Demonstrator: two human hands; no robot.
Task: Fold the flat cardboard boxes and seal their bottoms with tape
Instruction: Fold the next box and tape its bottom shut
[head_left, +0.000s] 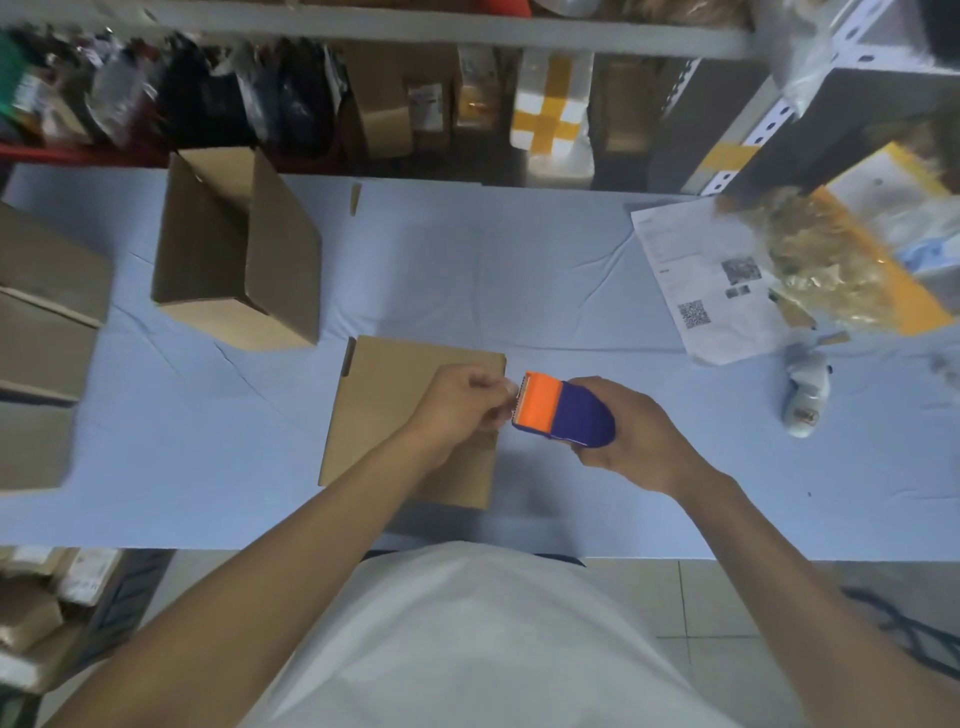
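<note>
A folded cardboard box (384, 405) stands on the blue table (519, 280) right in front of me, its closed bottom facing up. My right hand (639, 441) grips a purple and orange tape dispenser (563, 410) just past the box's right edge. My left hand (457, 410) hovers over the box and pinches the clear tape end at the dispenser's orange mouth. An assembled open box (239, 249) lies at the back left.
More cardboard boxes (41, 343) are stacked at the left edge. Printed sheets with QR codes (701, 291), a crinkled plastic bag (826, 260) and a pale roll-like object (805, 400) lie at the right. Stocked shelves (415, 104) rise behind the table.
</note>
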